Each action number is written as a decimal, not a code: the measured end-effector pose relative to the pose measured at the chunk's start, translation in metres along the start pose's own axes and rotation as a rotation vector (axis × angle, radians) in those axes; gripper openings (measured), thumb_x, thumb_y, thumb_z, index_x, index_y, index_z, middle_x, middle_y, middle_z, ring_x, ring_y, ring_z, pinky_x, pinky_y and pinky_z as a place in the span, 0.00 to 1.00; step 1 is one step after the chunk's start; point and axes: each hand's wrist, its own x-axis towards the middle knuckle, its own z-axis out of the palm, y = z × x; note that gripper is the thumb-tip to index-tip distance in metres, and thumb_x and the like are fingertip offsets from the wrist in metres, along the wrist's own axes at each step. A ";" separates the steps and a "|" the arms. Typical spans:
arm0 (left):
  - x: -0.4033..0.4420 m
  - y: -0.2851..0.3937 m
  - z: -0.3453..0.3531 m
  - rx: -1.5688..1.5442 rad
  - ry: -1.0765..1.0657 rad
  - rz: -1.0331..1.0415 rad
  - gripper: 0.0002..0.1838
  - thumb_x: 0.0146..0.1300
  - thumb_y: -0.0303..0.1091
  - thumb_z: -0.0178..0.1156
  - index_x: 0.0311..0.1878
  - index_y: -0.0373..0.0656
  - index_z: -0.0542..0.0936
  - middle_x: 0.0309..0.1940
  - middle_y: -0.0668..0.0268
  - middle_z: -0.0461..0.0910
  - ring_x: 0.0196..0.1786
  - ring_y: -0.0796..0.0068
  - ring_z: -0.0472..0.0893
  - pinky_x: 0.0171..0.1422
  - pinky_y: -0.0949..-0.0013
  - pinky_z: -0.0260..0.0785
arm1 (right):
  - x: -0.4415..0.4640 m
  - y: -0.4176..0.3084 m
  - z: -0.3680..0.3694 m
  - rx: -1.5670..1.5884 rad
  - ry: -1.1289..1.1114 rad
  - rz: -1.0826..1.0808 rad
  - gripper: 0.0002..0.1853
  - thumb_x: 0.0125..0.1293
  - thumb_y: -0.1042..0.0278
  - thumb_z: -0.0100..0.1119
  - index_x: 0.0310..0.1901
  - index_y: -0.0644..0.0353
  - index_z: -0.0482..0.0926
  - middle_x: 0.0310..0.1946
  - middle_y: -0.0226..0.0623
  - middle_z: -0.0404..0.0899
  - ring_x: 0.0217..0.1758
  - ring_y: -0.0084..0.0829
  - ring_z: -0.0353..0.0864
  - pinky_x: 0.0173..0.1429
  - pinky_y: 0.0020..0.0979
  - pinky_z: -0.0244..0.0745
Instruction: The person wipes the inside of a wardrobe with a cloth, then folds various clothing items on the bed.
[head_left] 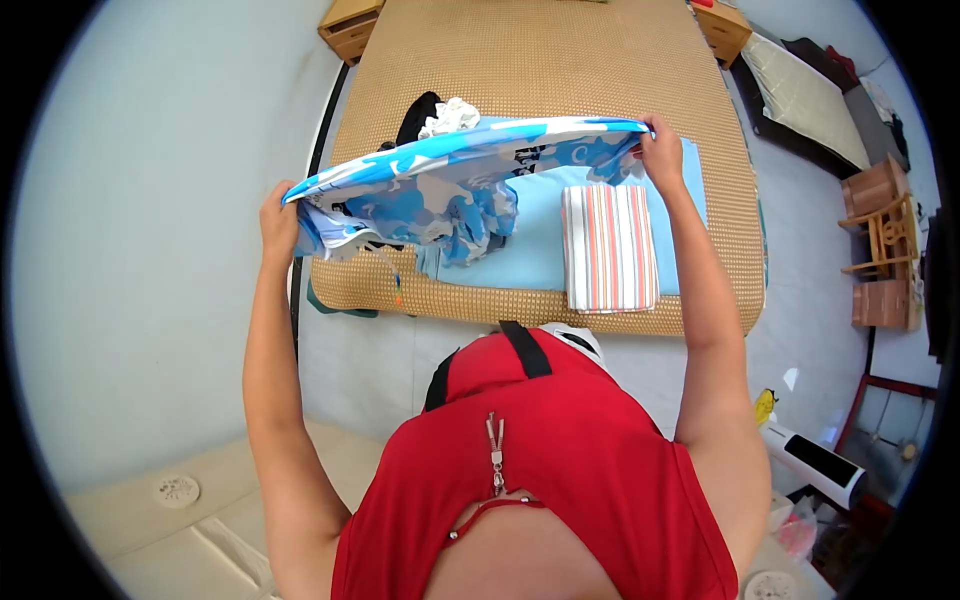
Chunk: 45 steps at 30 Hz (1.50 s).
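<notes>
Stretched between my two hands is a blue, white and grey camouflage-print garment [430, 190]; its bunched folds hide whether it is a top or shorts. My left hand [278, 222] is closed on its left corner, and my right hand [660, 155] pinches the right end. A thin cord with a coloured tip [398, 285] dangles near the left part. Beneath lies a light blue cloth [540, 240] spread on the bed mat [520, 60]. A folded striped cloth [610, 248] rests on it, below and left of my right hand.
Behind the garment sit a white crumpled cloth [452, 116] and a black item [418, 118]. Wooden nightstands [350, 28] flank the bed's far end. A wall [150, 250] rises at the left. At right are a wooden chair [888, 235] and a white appliance [812, 462].
</notes>
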 end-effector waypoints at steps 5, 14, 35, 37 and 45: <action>-0.018 0.051 -0.016 -0.246 -0.404 -0.092 0.12 0.61 0.30 0.52 0.42 0.35 0.80 0.33 0.71 0.79 0.36 0.82 0.75 0.43 0.76 0.69 | 0.014 -0.001 -0.018 0.033 0.137 0.068 0.08 0.66 0.77 0.49 0.43 0.62 0.77 0.24 0.31 0.76 0.18 0.18 0.71 0.19 0.20 0.64; -0.055 0.171 -0.027 -0.383 -1.492 0.314 0.11 0.56 0.32 0.65 0.35 0.31 0.80 0.25 0.58 0.80 0.28 0.77 0.76 0.34 0.70 0.69 | 0.016 0.010 0.063 0.193 0.094 -0.060 0.20 0.68 0.63 0.43 0.58 0.65 0.64 0.57 0.45 0.67 0.61 0.41 0.65 0.66 0.36 0.58; -0.067 0.017 0.118 -0.244 -0.949 0.078 0.24 0.68 0.45 0.51 0.61 0.40 0.72 0.61 0.59 0.72 0.65 0.65 0.69 0.68 0.66 0.59 | -0.243 0.004 0.195 0.662 -1.616 0.845 0.29 0.69 0.51 0.44 0.63 0.65 0.67 0.57 0.47 0.72 0.56 0.36 0.73 0.63 0.37 0.65; -0.088 0.023 0.128 -0.365 -1.088 0.079 0.26 0.71 0.49 0.44 0.63 0.40 0.71 0.61 0.61 0.72 0.64 0.67 0.70 0.68 0.68 0.58 | -0.241 0.003 0.197 0.727 -1.579 0.886 0.28 0.68 0.52 0.44 0.62 0.65 0.67 0.57 0.46 0.72 0.55 0.36 0.74 0.63 0.37 0.65; -0.126 0.071 0.134 -0.125 -0.932 0.110 0.26 0.67 0.47 0.48 0.63 0.41 0.71 0.61 0.59 0.72 0.64 0.62 0.69 0.67 0.67 0.59 | -0.200 -0.023 0.205 1.066 -1.347 0.912 0.26 0.67 0.56 0.47 0.61 0.65 0.69 0.55 0.46 0.74 0.54 0.36 0.75 0.62 0.37 0.66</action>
